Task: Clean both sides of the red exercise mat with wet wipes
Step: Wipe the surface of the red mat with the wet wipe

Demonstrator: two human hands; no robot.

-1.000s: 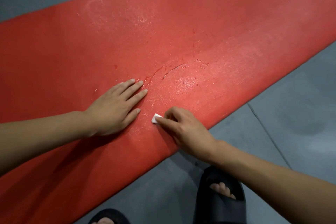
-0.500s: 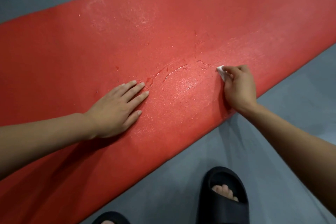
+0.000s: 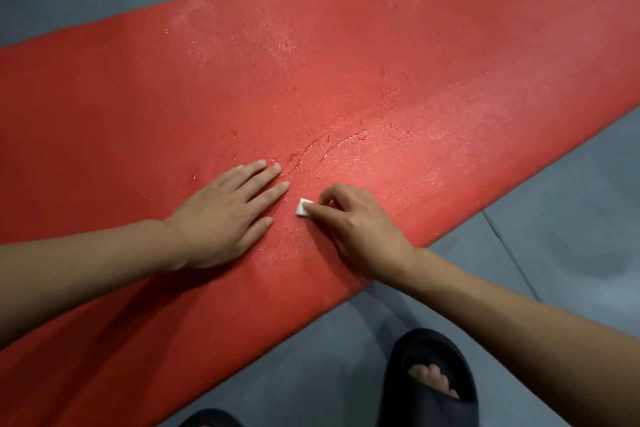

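The red exercise mat lies flat on the grey floor, running as a broad band from 8 o'clock to 2 o'clock across the view. Its near long edge slants from the bottom left up to the right border; its far edge runs from the left border up to the top. Wet streaks and droplets shine on the mat's middle, at 12 o'clock from the hands.

The left hand rests palm down on the mat, fingers straight and slightly spread, pointing toward 2 o'clock. Just beside its fingertips, at 3 o'clock from them, the right hand pinches a small folded white wet wipe with curled fingers and presses it onto the mat. This hand sits close to the near edge, with its wrist crossing that edge.

Wide bare mat stretches toward 1 o'clock and toward 9 o'clock from the hands. A black slide sandal stands on the floor at 5 o'clock, well apart from the mat edge, and a second sandal's tip shows at 6 o'clock.
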